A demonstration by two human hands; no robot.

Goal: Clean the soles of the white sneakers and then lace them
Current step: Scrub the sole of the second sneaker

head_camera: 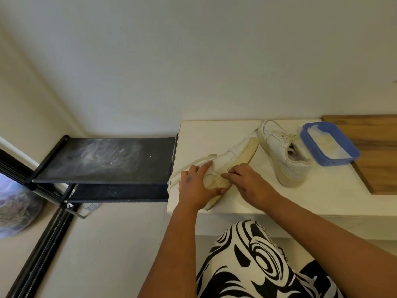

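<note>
Leftmost, a dusty black shoe rack [103, 160] stood against the white counter [322, 190], over whose left edge a loose cream lace [189, 166] trailed from the near sneaker [232, 162], which lay tipped on its side with its yellowed sole facing right. Both hands held this shoe: the left hand [194, 186] cupped its upper with fingers curled, and the right hand [247, 183] pinched the sole edge. Farther right stood the laced second sneaker [283, 153], upright, just beside a blue tub [330, 145] resting partly on a wooden board [378, 151].
</note>
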